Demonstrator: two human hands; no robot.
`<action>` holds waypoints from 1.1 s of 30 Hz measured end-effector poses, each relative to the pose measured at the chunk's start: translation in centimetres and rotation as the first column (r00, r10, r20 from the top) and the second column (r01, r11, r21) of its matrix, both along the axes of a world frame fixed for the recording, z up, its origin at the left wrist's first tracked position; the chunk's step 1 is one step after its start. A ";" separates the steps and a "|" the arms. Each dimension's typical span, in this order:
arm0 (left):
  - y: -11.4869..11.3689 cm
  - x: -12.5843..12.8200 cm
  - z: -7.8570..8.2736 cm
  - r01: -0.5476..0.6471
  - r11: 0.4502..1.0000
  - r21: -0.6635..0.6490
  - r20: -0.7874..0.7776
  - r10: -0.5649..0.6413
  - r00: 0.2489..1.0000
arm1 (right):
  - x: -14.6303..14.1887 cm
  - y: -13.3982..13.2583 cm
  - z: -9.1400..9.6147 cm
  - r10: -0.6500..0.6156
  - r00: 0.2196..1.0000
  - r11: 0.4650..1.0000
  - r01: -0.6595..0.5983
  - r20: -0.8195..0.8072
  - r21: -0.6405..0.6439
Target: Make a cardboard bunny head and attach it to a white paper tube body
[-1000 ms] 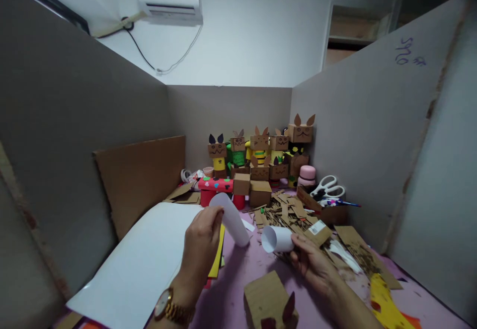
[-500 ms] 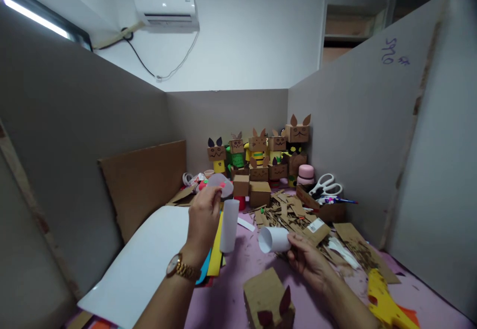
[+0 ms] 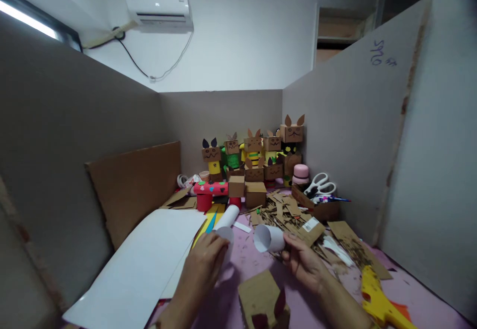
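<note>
In my right hand (image 3: pixel 303 259) I hold a short white paper tube (image 3: pixel 269 238), pinched at its right end, with its open end facing left. My left hand (image 3: pixel 206 257) is closed on a thin, rounded white paper piece (image 3: pixel 229 249), partly hidden behind the fingers and blurred. Just beyond that hand, a longer white paper roll (image 3: pixel 228 217) lies slanted on yellow paper (image 3: pixel 208 224). Between my forearms, near the front, sits a cardboard box head (image 3: pixel 261 294) with dark red ears.
A large white sheet (image 3: pixel 137 254) covers the left side. Cardboard scraps (image 3: pixel 283 207) are heaped right of the middle, near white-handled scissors (image 3: pixel 321 185) in a box. A yellow glue gun (image 3: pixel 376 294) lies at front right. Cardboard animal figures (image 3: pixel 253 145) stand at the back.
My left hand has come down and nearer with the white paper piece. The longer roll, upright before, now lies slanted. My right hand still holds the short tube.
</note>
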State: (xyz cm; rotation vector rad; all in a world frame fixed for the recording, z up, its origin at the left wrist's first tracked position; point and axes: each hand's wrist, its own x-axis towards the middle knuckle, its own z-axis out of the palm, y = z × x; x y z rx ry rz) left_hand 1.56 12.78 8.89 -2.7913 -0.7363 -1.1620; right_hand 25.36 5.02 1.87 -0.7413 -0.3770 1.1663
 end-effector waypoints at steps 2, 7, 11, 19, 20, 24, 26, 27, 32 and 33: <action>0.0 0.2 -1.3 0.014 1.000 -0.018 -0.016 -0.014 1.000 | -0.2 0.2 0.1 -0.014 1.000 1.000 0.014 -0.021 -0.012; 0.1 0.3 -3.5 -0.006 0.998 -0.057 0.010 0.007 1.000 | -0.8 -0.1 0.9 -0.019 1.000 1.000 0.019 -0.024 -0.015; -0.7 0.0 -4.1 -0.053 0.991 -0.122 0.146 0.071 0.987 | -1.6 -1.0 2.3 -0.045 0.998 0.999 0.044 0.052 0.026; -3.1 0.4 -3.5 0.196 0.867 -0.458 0.344 -0.031 0.939 | -2.7 -2.8 4.6 -0.102 0.920 0.988 0.050 0.378 0.146; -3.3 0.6 -3.5 0.254 0.834 -0.490 0.387 -0.052 0.921 | -2.9 -3.1 4.8 -0.099 0.904 0.987 0.036 0.416 0.158; -3.7 1.4 -3.5 0.516 0.643 -0.565 0.604 -0.104 0.790 | -4.0 -4.0 5.6 -0.065 0.841 0.977 -0.055 0.538 0.205; -3.8 1.7 -3.3 0.612 0.529 -0.589 0.681 -0.083 0.727 | -4.6 -4.5 6.0 -0.038 0.809 0.969 -0.114 0.587 0.220; -3.9 1.7 -3.1 0.633 0.481 -0.607 0.701 -0.053 0.712 | -4.8 -4.7 6.1 -0.024 0.794 0.964 -0.142 0.608 0.224; -4.4 1.6 -2.0 0.677 0.346 -0.650 0.742 0.097 0.663 | -5.3 -5.3 6.1 0.014 0.788 0.955 -0.193 0.615 0.225; -4.6 1.7 -1.9 0.701 0.315 -0.639 0.758 0.107 0.643 | -5.2 -5.3 6.0 0.020 0.803 0.958 -0.187 0.596 0.219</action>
